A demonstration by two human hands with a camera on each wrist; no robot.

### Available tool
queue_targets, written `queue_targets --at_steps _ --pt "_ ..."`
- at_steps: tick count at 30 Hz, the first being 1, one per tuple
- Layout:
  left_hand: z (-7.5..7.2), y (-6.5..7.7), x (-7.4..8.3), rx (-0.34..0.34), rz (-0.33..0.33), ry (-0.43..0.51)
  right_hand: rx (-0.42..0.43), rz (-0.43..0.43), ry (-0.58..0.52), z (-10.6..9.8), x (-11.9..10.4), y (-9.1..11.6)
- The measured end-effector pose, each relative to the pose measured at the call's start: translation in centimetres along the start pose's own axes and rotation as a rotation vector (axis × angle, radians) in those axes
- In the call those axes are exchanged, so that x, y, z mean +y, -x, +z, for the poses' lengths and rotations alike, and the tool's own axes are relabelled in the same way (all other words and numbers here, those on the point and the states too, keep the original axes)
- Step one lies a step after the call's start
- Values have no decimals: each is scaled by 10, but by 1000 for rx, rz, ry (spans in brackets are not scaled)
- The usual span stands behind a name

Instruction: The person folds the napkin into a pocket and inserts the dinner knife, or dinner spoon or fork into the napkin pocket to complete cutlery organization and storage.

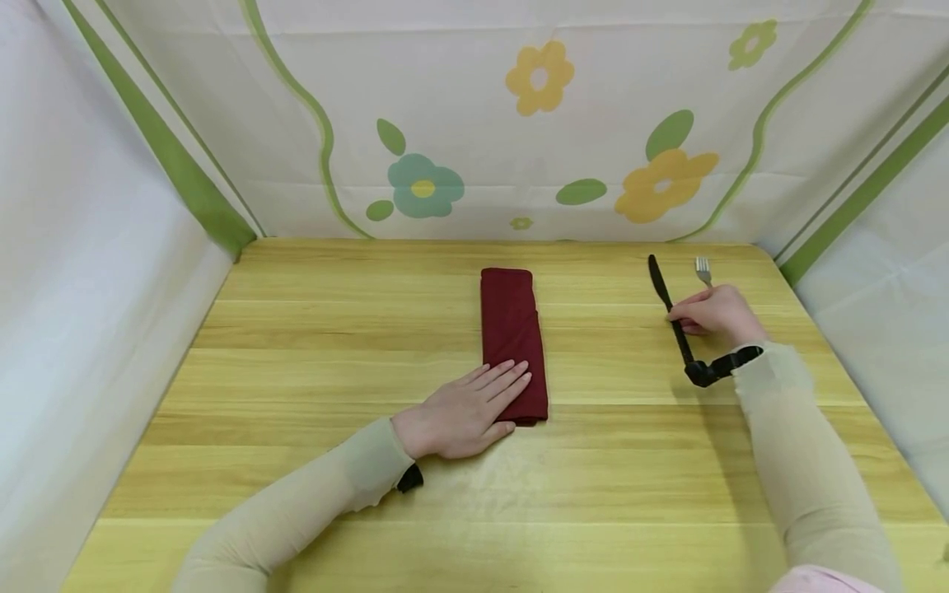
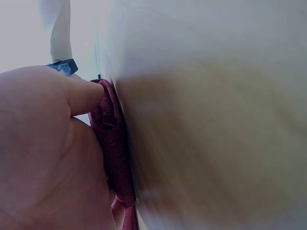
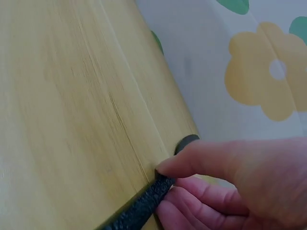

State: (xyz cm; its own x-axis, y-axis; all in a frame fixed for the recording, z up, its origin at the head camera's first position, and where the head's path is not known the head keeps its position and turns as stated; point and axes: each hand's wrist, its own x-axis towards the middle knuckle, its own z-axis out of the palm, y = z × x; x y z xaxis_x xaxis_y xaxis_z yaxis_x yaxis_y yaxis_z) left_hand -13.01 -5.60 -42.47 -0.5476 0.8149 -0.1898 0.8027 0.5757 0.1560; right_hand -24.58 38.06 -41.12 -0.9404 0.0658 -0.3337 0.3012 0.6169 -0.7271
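Note:
A dark red folded cloth napkin [image 1: 507, 313] lies lengthwise on the wooden table. My left hand [image 1: 463, 412] rests flat on its near end, fingers straight; the left wrist view shows the thumb against the napkin's rolled edge [image 2: 115, 148]. At the right, my right hand [image 1: 715, 315] pinches a black knife [image 1: 658, 280] between thumb and fingers, around its middle. Up close in the right wrist view, the knife's textured handle [image 3: 139, 206] runs toward the lower left. A silver fork [image 1: 703, 268] shows its tines just beyond the right hand, which hides the rest of it.
The wood-grain table [image 1: 334, 329] meets a white flowered cloth backdrop [image 1: 474, 107] along its far edge. White cloth walls [image 1: 96, 288] with green stripes stand at both sides. A black camera mount [image 1: 700, 375] sits at the right wrist, close to the knife's near end.

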Motion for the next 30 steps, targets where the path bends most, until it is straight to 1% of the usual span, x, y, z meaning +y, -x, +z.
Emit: queue_targets --at_steps 2,4,8,11,14,16,21,23,25,30 --pt "0 0 0 -3 -2 1 -11 6 20 1 -1 0" --pt "0 0 0 -7 -3 4 -2 -2 53 3 -1 0" --pt "0 -1 0 -12 -2 9 47 -30 106 5 0 5" --pt "0 -1 0 -9 0 10 78 -43 95 7 0 8" --pt "0 0 0 -6 2 10 72 -40 17 8 1 9" --pt "0 0 0 -4 5 11 58 -30 -86 8 2 9" --pt "0 0 0 -1 7 28 -25 -71 -461 6 1 12" --pt "-1 0 0 -1 2 49 -62 -103 -558 6 -5 15" --pt "0 -1 -1 -4 -3 74 -77 -133 -601 8 -13 21" --pt "1 -3 -4 29 -4 175 -45 -230 -543 19 -43 37"
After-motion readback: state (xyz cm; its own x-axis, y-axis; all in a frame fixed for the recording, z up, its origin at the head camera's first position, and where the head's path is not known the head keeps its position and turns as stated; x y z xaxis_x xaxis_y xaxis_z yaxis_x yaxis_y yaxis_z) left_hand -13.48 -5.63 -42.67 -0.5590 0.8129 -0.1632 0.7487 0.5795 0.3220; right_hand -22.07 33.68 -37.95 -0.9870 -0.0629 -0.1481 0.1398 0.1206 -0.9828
